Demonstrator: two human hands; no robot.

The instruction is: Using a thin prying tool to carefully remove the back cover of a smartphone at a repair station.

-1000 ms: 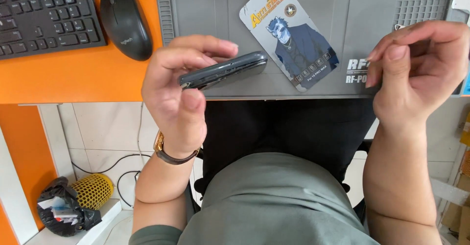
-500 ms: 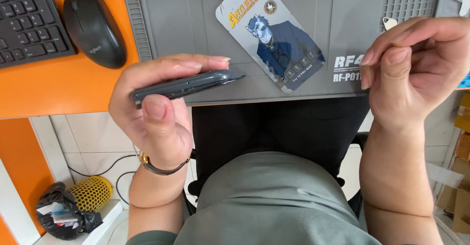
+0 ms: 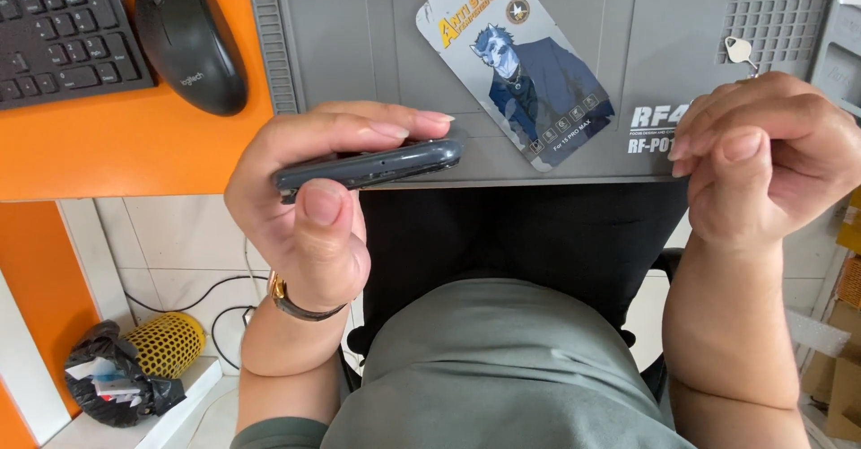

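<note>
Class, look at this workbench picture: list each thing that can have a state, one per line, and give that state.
smartphone: dark, held edge-on in the left hand, off the mat.
right hand: fingers pinched together; whether they hold anything cannot be told.
screen protector package: lying flat on the grey work mat.
SIM ejector pin: lying on the mat, untouched.
computer mouse: resting on the orange desk, untouched.

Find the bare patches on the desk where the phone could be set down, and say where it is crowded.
Free: the grey mat between its ribbed left edge and the illustrated package, and between that package and the dotted grid. Crowded: the orange desk, taken by keyboard and mouse. The left hand holds the phone.
</note>
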